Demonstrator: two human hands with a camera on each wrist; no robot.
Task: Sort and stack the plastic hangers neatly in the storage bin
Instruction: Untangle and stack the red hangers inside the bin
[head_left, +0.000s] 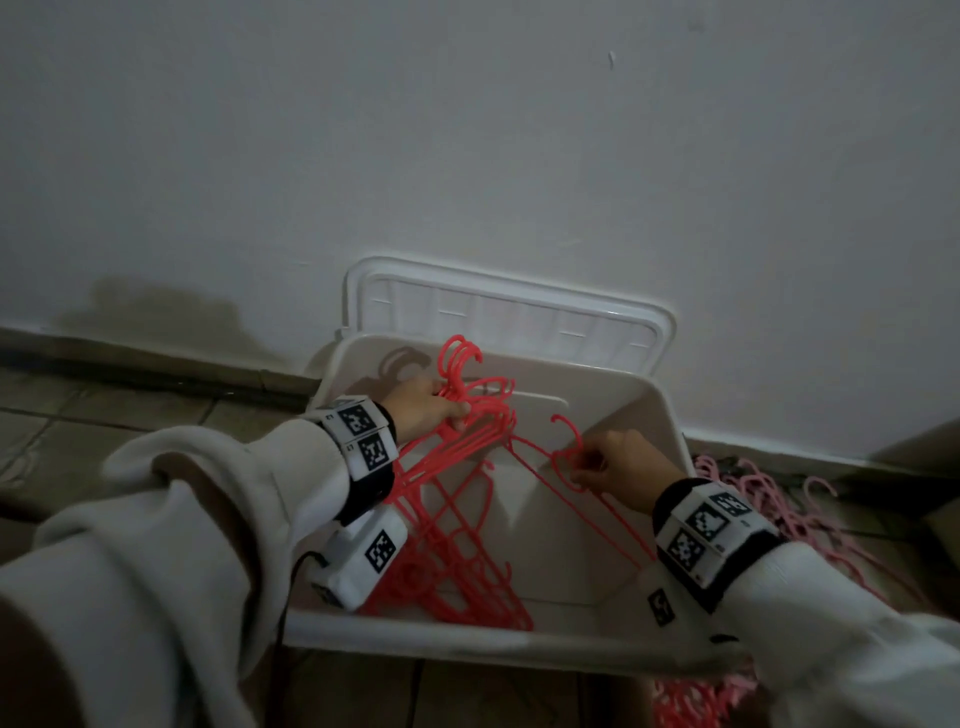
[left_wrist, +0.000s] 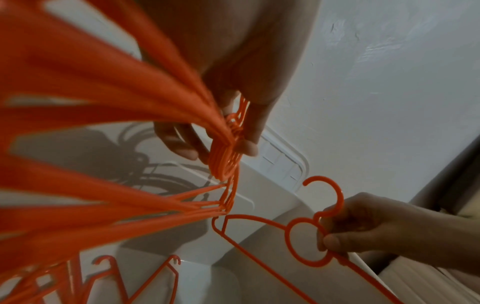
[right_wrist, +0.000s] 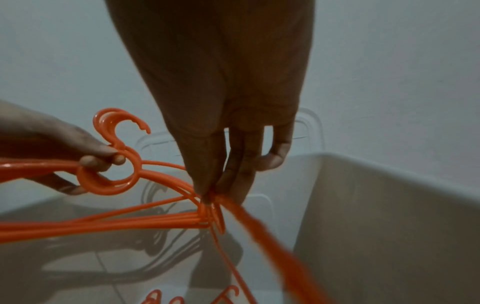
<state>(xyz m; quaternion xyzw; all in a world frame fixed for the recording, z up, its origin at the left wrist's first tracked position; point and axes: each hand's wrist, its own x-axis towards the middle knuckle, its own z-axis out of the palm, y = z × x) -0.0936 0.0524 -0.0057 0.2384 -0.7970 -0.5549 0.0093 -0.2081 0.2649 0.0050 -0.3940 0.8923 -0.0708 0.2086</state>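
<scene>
You are crouched over a tiled floor (head_left: 130, 405) at the foot of a plain white wall (head_left: 467, 156), which carries a dark stain low on its left side. A white storage bin (head_left: 649, 415) sits on the floor against the wall, and its lid (head_left: 509, 306) stands on edge between the bin and the wall. Your left hand (head_left: 423, 410) grips a bundle of red hangers (head_left: 467, 457) at their necks, the hooks fanned above the bin's far rim and the lower bars reaching down inside to the near left corner. Your right hand (head_left: 618, 467) pinches the ring of a single red hanger (head_left: 566, 457) over the bin's right half, its end just beside the bundle. A heap of pink hangers (head_left: 769, 499) lies on the floor right of the bin, partly hidden by your right sleeve (head_left: 831, 623). The bin's near wall is cut by your arms, and the dim light blurs the floor.
</scene>
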